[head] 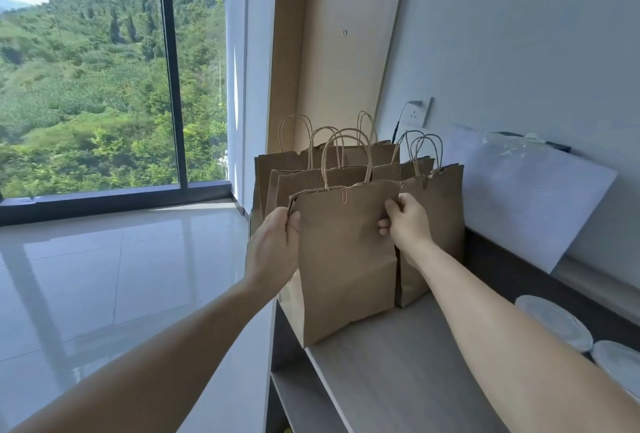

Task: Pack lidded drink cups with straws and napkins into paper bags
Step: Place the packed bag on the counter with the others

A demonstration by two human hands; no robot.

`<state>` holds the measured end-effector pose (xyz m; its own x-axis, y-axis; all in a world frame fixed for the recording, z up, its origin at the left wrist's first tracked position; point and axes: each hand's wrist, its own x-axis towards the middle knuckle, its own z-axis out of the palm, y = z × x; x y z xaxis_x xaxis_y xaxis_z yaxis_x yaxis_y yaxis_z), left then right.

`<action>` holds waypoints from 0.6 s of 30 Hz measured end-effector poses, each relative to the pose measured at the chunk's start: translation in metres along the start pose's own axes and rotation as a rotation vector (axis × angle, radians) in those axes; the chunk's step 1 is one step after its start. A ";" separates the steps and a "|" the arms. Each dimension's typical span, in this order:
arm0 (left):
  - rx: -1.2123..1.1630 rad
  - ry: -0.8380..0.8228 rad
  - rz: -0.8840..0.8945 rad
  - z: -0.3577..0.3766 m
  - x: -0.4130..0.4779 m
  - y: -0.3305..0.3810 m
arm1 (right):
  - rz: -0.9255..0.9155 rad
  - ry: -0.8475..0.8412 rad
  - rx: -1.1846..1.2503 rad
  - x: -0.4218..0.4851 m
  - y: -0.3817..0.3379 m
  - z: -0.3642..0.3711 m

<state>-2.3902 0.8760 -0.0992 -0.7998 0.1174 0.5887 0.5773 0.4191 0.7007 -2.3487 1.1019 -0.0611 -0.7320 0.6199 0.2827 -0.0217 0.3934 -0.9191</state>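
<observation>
A brown paper bag (346,259) with twisted handles stands upright at the left end of a pale counter (391,360). My left hand (273,245) grips the bag's left edge near the top. My right hand (407,221) grips its right edge near the top. A small red clip sits on the bag's top rim. Several more brown paper bags (433,211) stand packed together behind and to the right of it. Two lidded cups (554,321) show their white tops at the lower right.
A white board (530,204) leans against the wall behind the bags. A wall socket (422,112) with a plugged cable is above them. The counter's left edge drops to a glossy tiled floor (104,276). Open shelves (298,394) sit under the counter.
</observation>
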 end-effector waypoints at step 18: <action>-0.052 0.013 0.038 0.022 0.008 -0.003 | -0.163 0.143 0.017 0.018 0.011 0.001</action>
<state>-2.4019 0.8955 -0.1053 -0.7748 0.1202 0.6207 0.6157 0.3668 0.6974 -2.3628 1.1169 -0.0668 -0.6139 0.6392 0.4632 -0.1446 0.4858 -0.8620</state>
